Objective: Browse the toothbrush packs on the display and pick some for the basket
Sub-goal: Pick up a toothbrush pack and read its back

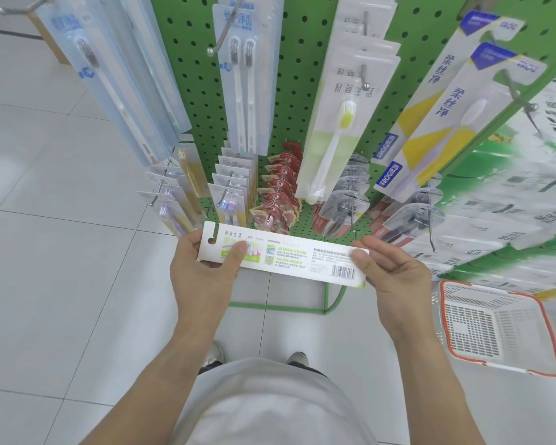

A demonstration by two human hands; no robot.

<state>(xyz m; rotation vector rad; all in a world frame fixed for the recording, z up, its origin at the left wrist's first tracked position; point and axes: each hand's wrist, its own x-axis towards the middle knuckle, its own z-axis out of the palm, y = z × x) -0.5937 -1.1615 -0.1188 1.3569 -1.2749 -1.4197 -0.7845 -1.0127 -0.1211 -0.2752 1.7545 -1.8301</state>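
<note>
1. Held flat between both hands in front of the display: one toothbrush pack [283,256], back side up, barcode near its right end, hang-hole at its left end.
2. Left hand [203,268] closed around the pack's left end, thumb pressed on the printed face, fingers curled underneath.
3. Right hand [395,271] closed on the right end, thumb on top by the barcode, fingers partly spread behind.
4. Just beyond the pack, the green pegboard display [289,101], standing upright on a green wire foot on the tiled floor [45,252].
5. Hanging from hooks on the upper row: blue-white packs [243,78] to the left, a matching pack with a yellow-green brush [341,123] at centre, yellow-and-white packs [443,123] to the right.
6. On the lower row, smaller packs: purple brushes [228,200], red cards [278,191], clear blister packs [350,200].
7. Down on the floor to the right, near the display's side: a white basket [498,329] with an orange rim, nothing visible inside.
</note>
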